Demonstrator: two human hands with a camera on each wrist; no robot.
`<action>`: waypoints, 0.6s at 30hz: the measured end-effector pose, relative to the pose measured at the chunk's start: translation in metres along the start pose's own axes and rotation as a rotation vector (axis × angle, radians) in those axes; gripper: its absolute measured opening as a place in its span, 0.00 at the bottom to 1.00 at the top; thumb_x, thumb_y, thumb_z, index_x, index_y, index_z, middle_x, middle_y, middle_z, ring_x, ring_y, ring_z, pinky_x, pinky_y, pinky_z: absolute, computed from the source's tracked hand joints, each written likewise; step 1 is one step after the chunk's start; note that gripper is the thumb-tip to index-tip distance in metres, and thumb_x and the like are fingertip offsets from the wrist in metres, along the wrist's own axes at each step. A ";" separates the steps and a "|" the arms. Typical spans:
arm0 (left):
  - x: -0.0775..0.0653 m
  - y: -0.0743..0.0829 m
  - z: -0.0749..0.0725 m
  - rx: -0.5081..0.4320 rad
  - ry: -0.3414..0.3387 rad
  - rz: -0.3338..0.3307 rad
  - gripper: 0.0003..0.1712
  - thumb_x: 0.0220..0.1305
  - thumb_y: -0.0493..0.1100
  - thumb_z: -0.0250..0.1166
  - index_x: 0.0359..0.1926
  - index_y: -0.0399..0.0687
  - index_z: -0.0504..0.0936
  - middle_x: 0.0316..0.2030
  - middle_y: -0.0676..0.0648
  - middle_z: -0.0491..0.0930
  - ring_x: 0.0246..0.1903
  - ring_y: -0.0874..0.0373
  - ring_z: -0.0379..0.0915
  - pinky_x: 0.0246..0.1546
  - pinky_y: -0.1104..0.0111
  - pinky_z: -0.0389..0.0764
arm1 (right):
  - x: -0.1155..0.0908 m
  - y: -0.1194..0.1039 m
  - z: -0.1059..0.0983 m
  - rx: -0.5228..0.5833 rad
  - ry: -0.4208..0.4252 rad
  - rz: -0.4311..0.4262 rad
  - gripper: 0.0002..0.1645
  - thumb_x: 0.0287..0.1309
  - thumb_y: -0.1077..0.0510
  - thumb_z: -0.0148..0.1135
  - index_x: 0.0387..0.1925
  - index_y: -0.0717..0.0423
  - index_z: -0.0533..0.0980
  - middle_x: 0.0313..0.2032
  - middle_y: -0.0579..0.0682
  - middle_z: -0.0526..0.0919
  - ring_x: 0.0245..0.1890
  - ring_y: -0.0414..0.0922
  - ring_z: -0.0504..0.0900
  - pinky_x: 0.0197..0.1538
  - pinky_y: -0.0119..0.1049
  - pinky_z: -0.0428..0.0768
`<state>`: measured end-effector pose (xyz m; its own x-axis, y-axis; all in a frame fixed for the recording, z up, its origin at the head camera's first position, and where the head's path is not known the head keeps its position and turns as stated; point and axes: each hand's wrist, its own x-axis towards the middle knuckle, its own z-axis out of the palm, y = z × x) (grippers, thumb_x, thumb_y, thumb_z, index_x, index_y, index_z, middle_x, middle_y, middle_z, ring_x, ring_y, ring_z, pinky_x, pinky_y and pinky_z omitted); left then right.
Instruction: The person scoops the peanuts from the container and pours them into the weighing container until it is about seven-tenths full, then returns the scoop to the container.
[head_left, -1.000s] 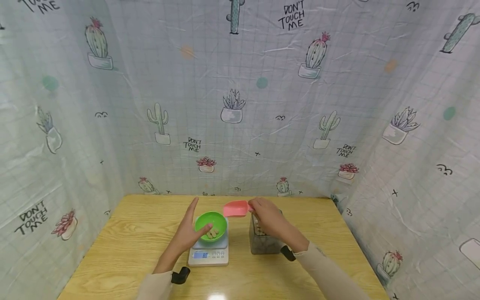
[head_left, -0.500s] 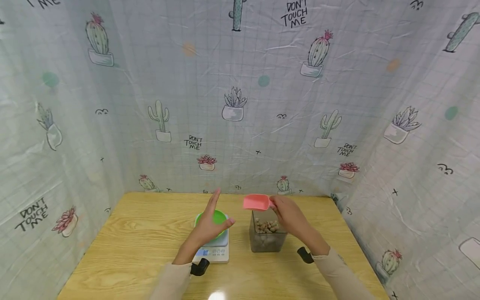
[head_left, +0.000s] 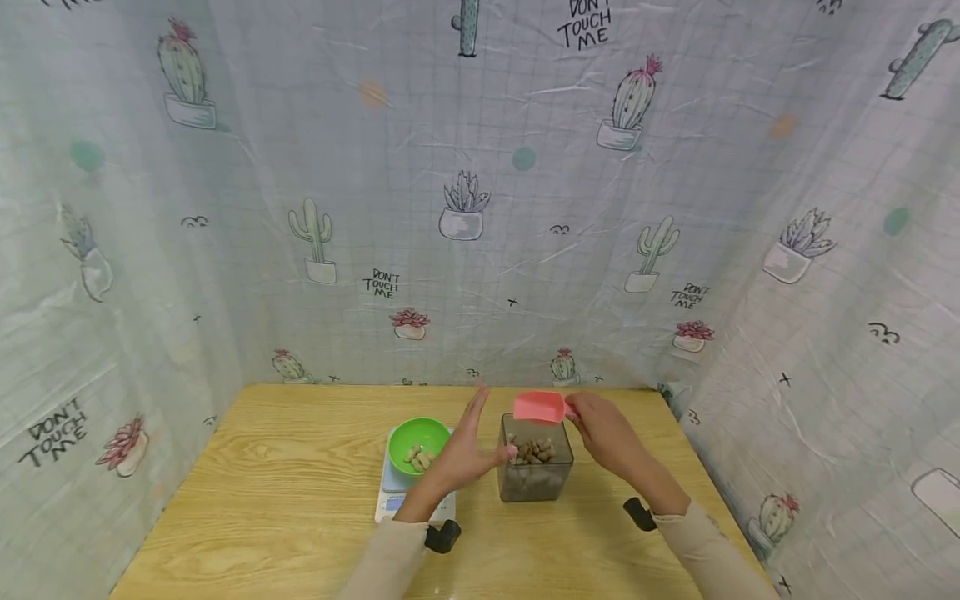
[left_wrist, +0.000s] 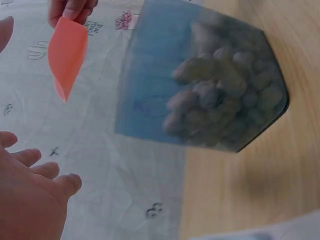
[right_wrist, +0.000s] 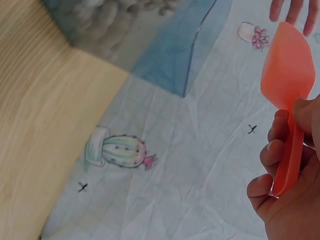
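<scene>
My right hand (head_left: pixel 611 433) grips the handle of a pink scoop (head_left: pixel 538 407) above the back of a clear, smoky square container (head_left: pixel 534 483). In the right wrist view, its fingers curl round the scoop's (right_wrist: pixel 287 65) handle. The container holds a heap of peanuts in their shells (head_left: pixel 534 452). My left hand (head_left: pixel 461 458), fingers spread and holding nothing, hovers by the container's left side, its thumb overlapping the rim in the head view. Left of it, a green bowl (head_left: pixel 408 429) with several peanuts (head_left: pixel 417 457) sits on a white kitchen scale (head_left: pixel 386 507). My left forearm covers part of the scale.
All of this stands on a wood-grain table (head_left: pixel 285 483). A pale curtain (head_left: pixel 360 167) printed with cacti hangs behind the table and along both sides.
The scoop in my right hand has moved right, from beside the bowl to above the container. My left hand has moved right too, from the bowl to the container's side.
</scene>
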<state>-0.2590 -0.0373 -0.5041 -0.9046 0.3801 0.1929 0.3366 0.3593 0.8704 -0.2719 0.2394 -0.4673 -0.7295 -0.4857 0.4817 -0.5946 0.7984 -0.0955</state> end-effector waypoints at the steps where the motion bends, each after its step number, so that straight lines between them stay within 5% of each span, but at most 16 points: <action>1: 0.001 -0.002 0.005 -0.002 -0.009 -0.003 0.61 0.56 0.68 0.67 0.78 0.71 0.35 0.79 0.48 0.37 0.77 0.40 0.40 0.67 0.37 0.59 | -0.002 0.002 -0.001 -0.008 -0.003 -0.005 0.10 0.64 0.62 0.61 0.46 0.59 0.76 0.36 0.52 0.82 0.36 0.49 0.80 0.38 0.45 0.77; 7: 0.006 -0.015 0.028 -0.013 -0.050 -0.037 0.63 0.55 0.68 0.68 0.79 0.64 0.37 0.79 0.46 0.38 0.76 0.38 0.42 0.67 0.38 0.59 | -0.008 0.010 -0.004 -0.051 -0.028 -0.014 0.10 0.63 0.61 0.63 0.46 0.58 0.76 0.36 0.50 0.81 0.36 0.48 0.80 0.39 0.45 0.78; 18: 0.018 -0.039 0.051 -0.084 -0.110 -0.096 0.65 0.52 0.70 0.69 0.78 0.69 0.34 0.79 0.46 0.36 0.75 0.37 0.45 0.66 0.39 0.62 | -0.008 0.010 -0.003 -0.219 -0.134 -0.140 0.09 0.60 0.59 0.66 0.41 0.51 0.75 0.36 0.45 0.81 0.36 0.45 0.79 0.37 0.42 0.76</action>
<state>-0.2752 -0.0014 -0.5579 -0.8960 0.4399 0.0602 0.2225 0.3274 0.9183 -0.2710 0.2527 -0.4701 -0.6925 -0.6275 0.3559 -0.6159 0.7712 0.1612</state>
